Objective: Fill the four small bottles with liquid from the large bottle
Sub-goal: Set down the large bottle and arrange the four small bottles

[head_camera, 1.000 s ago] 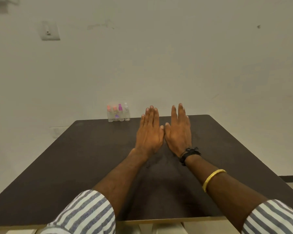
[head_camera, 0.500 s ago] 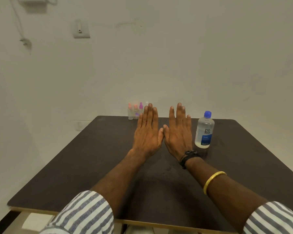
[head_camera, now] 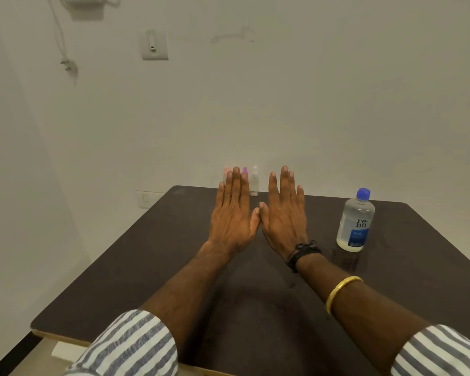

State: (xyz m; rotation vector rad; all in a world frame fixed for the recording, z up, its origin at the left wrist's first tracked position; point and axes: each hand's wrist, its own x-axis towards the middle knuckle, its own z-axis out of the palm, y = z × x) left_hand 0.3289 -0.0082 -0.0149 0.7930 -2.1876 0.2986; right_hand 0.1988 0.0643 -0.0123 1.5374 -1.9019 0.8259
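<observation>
Now, with your left hand [head_camera: 232, 213] and right hand [head_camera: 284, 213] flat, fingers straight and empty at mid-frame, a hasty reach could topple the small bottles [head_camera: 254, 183] clustered at the far edge of the counter [head_camera: 147, 267] behind that left hand, or the capped large bottle [head_camera: 355, 221] at frame right.

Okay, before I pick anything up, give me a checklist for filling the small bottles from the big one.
1. Hands free: left hand and right hand lie flat and hold nothing: ok.
2. The large clear plastic bottle with blue label stands upright on the dark brown table, to the right of the right hand: ok.
3. Its blue cap is off for pouring: not ok, it is on.
4. All four small clear bottles with coloured caps are present: cannot tell, the left hand hides part of the row.
5. Small bottles uncapped: not ok for those showing.
</observation>
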